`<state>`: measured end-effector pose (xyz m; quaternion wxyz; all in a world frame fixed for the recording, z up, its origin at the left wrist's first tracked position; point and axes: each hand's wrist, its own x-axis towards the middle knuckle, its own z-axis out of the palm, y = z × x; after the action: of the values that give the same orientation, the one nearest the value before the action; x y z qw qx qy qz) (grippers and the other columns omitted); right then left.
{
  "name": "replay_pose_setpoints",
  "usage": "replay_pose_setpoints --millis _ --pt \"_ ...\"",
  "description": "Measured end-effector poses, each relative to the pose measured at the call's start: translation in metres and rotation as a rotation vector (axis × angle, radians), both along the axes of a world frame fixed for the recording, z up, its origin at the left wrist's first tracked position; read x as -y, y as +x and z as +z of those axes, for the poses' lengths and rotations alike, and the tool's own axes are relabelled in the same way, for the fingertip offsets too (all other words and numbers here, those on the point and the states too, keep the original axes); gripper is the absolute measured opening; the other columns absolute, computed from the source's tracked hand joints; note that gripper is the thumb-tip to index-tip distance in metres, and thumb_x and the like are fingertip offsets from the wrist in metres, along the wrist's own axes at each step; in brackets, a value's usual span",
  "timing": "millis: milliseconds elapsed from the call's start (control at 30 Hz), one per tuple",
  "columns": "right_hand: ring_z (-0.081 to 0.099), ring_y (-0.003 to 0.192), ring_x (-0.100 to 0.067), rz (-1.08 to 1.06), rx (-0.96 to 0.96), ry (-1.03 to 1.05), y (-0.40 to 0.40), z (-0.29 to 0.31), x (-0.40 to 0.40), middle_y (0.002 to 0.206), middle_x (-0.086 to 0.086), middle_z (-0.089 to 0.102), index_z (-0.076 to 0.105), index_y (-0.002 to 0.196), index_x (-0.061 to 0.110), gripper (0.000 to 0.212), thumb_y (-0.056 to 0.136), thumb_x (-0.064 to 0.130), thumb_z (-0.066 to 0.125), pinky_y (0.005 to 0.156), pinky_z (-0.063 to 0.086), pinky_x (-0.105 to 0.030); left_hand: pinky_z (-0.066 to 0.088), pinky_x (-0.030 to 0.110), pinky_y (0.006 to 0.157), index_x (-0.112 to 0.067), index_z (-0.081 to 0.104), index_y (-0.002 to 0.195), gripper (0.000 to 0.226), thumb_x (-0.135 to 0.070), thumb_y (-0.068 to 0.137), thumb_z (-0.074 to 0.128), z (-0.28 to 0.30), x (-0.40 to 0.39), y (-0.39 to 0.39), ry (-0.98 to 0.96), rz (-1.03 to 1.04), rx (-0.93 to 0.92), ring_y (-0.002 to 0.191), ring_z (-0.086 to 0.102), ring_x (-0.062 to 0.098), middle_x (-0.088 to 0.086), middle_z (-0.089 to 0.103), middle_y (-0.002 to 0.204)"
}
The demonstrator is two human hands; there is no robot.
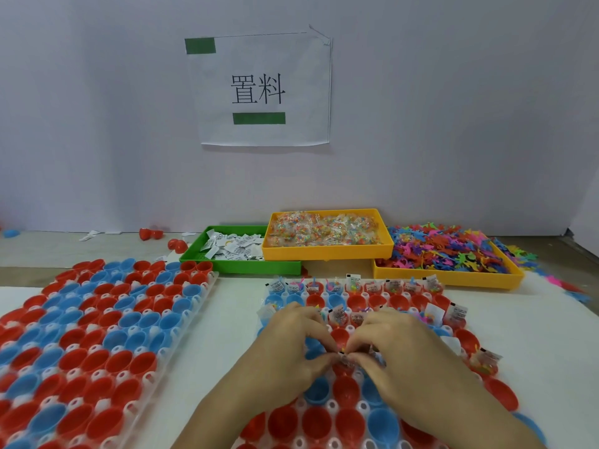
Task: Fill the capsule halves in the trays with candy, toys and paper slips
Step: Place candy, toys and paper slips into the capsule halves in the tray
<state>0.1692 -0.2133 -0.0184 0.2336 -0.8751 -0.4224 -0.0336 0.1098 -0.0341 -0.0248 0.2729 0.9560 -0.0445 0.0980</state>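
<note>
My left hand (291, 348) and my right hand (398, 354) meet over the middle of the near tray (330, 408) of red and blue capsule halves. Together their fingertips pinch a small paper slip (344, 355) just above a red half. The tray's far rows hold halves with slips, candy packets and toys in them; the near rows show bare halves. A second tray (194, 306) of red and blue halves lies on the left. At the back stand a green bin (240, 267) of paper slips, a yellow bin (327, 251) of candy packets and a yellow bin (450, 278) of colourful toys.
Loose red capsule halves (150, 234) and a blue one (11, 233) lie by the back wall. Stray toys (570, 291) are scattered right of the toy bin. A paper sign (259, 89) hangs on the wall. White table surface shows between the two trays.
</note>
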Motion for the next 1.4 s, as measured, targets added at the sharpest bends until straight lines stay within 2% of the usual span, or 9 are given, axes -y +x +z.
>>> replay_pose_setpoints --millis 300,467,667,800,933,1233,1400 --pt "0.052 0.089 0.004 -0.011 -0.005 0.047 0.001 -0.004 -0.002 0.09 0.022 0.059 0.072 0.101 0.033 0.015 0.097 0.036 0.058 0.085 0.05 -0.023 0.035 0.015 0.083 -0.032 0.075 0.093 0.008 -0.036 0.089 0.069 0.002 0.001 0.0 -0.023 0.001 -0.025 0.099 0.042 -0.003 -0.025 0.053 0.094" --pt "0.053 0.086 0.005 -0.009 -0.026 0.062 0.003 -0.006 -0.002 0.088 0.022 0.06 0.073 0.099 0.032 0.012 0.096 0.032 0.061 0.083 0.05 -0.019 0.033 0.012 0.081 -0.031 0.074 0.095 0.008 -0.035 0.09 0.068 0.001 0.002 0.0 -0.007 -0.007 -0.035 0.1 0.041 -0.004 -0.026 0.052 0.096" --pt "0.052 0.085 0.007 -0.002 -0.025 0.073 0.004 -0.007 -0.003 0.087 0.023 0.059 0.074 0.102 0.032 0.014 0.097 0.03 0.061 0.081 0.048 -0.015 0.035 0.013 0.086 -0.034 0.072 0.092 0.005 -0.034 0.09 0.068 0.002 -0.002 -0.001 -0.023 -0.008 -0.012 0.104 0.041 -0.006 -0.026 0.052 0.098" --pt "0.052 0.087 0.007 0.013 -0.03 0.076 0.005 -0.007 -0.003 0.089 0.023 0.06 0.074 0.105 0.032 0.016 0.097 0.03 0.06 0.083 0.046 -0.013 0.033 0.01 0.083 -0.038 0.07 0.09 0.002 -0.036 0.088 0.07 0.002 0.0 -0.001 -0.023 0.004 -0.007 0.104 0.04 -0.008 -0.029 0.051 0.096" --pt "0.05 0.087 0.005 0.038 -0.025 0.07 0.007 -0.008 -0.003 0.089 0.021 0.059 0.074 0.103 0.031 0.015 0.097 0.032 0.059 0.08 0.04 -0.01 0.033 0.009 0.084 -0.043 0.063 0.079 0.015 -0.034 0.087 0.072 0.0 0.001 0.002 0.001 -0.002 0.001 0.103 0.042 -0.006 -0.028 0.051 0.095" --pt "0.056 0.089 0.001 -0.03 -0.016 0.164 0.013 0.0 0.007 0.089 0.02 0.065 0.073 0.1 0.031 0.018 0.093 0.043 0.062 0.083 0.052 -0.024 0.036 0.01 0.086 -0.04 0.063 0.079 0.011 -0.039 0.086 0.072 0.001 0.002 0.002 0.018 0.007 -0.009 0.101 0.043 -0.005 -0.027 0.051 0.098" --pt "0.057 0.092 0.006 -0.076 -0.028 0.242 0.018 0.007 0.016 0.083 0.026 0.065 0.075 0.097 0.034 0.012 0.093 0.039 0.065 0.078 0.051 -0.016 0.038 0.012 0.091 -0.037 0.069 0.086 0.004 -0.04 0.085 0.072 0.001 0.0 0.003 0.026 0.021 0.002 0.103 0.043 -0.008 -0.027 0.053 0.1"
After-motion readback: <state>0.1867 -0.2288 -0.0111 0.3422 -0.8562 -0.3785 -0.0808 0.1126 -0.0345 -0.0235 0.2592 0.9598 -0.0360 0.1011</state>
